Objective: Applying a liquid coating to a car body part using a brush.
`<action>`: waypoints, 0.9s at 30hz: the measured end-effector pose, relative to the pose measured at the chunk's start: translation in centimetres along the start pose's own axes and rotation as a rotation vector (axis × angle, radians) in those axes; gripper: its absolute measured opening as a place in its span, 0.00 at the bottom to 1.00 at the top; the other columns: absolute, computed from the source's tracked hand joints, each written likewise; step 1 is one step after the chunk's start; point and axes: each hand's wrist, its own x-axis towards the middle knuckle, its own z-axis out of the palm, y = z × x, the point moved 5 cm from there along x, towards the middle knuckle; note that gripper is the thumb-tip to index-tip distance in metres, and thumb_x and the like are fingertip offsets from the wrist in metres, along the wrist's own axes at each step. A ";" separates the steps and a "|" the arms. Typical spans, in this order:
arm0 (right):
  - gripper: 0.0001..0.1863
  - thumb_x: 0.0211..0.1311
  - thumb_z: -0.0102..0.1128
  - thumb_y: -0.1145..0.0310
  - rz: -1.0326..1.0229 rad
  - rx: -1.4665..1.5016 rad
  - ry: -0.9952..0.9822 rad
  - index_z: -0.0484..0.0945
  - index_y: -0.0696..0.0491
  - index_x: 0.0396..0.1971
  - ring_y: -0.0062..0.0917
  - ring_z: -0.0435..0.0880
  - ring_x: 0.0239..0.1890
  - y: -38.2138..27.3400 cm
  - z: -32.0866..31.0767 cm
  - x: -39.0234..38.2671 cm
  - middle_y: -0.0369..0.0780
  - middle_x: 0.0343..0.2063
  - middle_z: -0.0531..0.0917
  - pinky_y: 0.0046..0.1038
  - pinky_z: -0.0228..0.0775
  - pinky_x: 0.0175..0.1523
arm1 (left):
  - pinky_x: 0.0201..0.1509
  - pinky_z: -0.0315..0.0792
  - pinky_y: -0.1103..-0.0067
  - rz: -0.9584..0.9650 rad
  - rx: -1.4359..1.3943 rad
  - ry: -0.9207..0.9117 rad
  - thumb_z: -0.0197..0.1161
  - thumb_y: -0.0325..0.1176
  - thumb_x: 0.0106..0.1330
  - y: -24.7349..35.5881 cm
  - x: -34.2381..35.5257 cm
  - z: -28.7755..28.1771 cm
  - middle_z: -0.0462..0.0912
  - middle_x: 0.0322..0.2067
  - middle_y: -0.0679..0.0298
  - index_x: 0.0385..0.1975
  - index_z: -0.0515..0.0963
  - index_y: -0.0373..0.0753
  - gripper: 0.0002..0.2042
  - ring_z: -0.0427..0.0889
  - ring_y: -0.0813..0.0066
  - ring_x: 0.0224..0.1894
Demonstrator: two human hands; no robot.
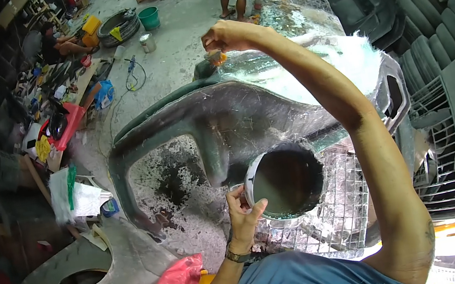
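Note:
My left hand (245,220) is closed on the rim of a round white tub (252,181), thumb over the edge. The tub is tilted toward me, and dark resin-like liquid (285,183) shows inside. At the far side, my right hand (227,38) is closed around a small brush (217,57) with an orange-brown end pointing down; its handle is hidden in my fingers. Below the brush lies a large dark moulded panel (174,112), like a car body part. Whitish, glossy fibreglass mat (312,70) covers its far right part, under my right forearm.
A wire grid (341,189) lies under the tub. A grey fender-like panel (118,280) with red plastic (179,275) is at the near left. A green bucket (149,18), a tyre (118,28) and other people are farther off. Stacked dark panels (426,18) line the right.

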 end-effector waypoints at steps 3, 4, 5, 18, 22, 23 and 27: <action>0.09 0.62 0.57 0.70 -0.107 0.047 0.112 0.79 0.59 0.38 0.40 0.82 0.34 0.7 0.4 -1.8 0.46 0.35 0.83 0.37 0.74 0.39 | 0.43 0.73 0.81 0.010 0.014 0.002 0.71 0.32 0.55 -0.1 0.3 -0.7 0.73 0.43 0.60 0.53 0.60 0.38 0.30 0.73 0.79 0.42; 0.09 0.62 0.56 0.72 -0.154 0.054 0.185 0.79 0.58 0.40 0.41 0.82 0.37 0.7 0.3 -3.0 0.46 0.39 0.83 0.37 0.75 0.42 | 0.42 0.73 0.82 0.021 0.027 0.002 0.71 0.32 0.55 -0.1 0.4 -0.7 0.73 0.43 0.60 0.53 0.60 0.38 0.30 0.73 0.79 0.42; 0.09 0.62 0.56 0.72 -0.155 0.053 0.180 0.79 0.58 0.40 0.41 0.82 0.37 0.5 0.6 -4.1 0.46 0.39 0.83 0.37 0.75 0.42 | 0.42 0.73 0.82 0.021 0.022 0.003 0.71 0.32 0.55 -0.1 0.4 -0.8 0.73 0.43 0.60 0.53 0.60 0.38 0.30 0.73 0.79 0.42; 0.13 0.62 0.54 0.78 0.261 0.282 0.079 0.78 0.59 0.46 0.33 0.84 0.41 1.5 -1.8 -16.5 0.43 0.43 0.83 0.32 0.80 0.49 | 0.37 0.74 0.86 -0.012 0.029 -0.039 0.70 0.35 0.54 -0.6 0.4 0.2 0.73 0.45 0.60 0.54 0.59 0.37 0.31 0.74 0.80 0.42; 0.10 0.63 0.55 0.69 0.431 0.048 0.121 0.75 0.61 0.35 0.36 0.82 0.28 0.4 -2.8 -13.0 0.49 0.26 0.81 0.34 0.74 0.34 | 0.41 0.75 0.83 -0.051 -0.004 -0.044 0.70 0.32 0.55 -0.4 0.1 0.6 0.73 0.44 0.58 0.54 0.59 0.36 0.30 0.74 0.78 0.42; 0.10 0.61 0.55 0.68 0.476 0.010 0.143 0.75 0.61 0.31 0.45 0.80 0.28 -0.3 -2.6 -11.6 0.52 0.25 0.80 0.40 0.71 0.36 | 0.41 0.75 0.83 -0.049 -0.001 -0.047 0.70 0.32 0.55 -0.5 0.1 0.7 0.73 0.44 0.58 0.54 0.59 0.36 0.30 0.74 0.78 0.42; 0.14 0.60 0.51 0.65 0.408 0.071 0.266 0.73 0.62 0.23 0.52 0.79 0.30 0.5 0.8 -5.7 0.56 0.22 0.78 0.46 0.70 0.40 | 0.35 0.71 0.87 -0.032 0.043 -0.049 0.69 0.34 0.54 -0.6 0.1 0.9 0.74 0.43 0.62 0.55 0.58 0.38 0.31 0.73 0.82 0.41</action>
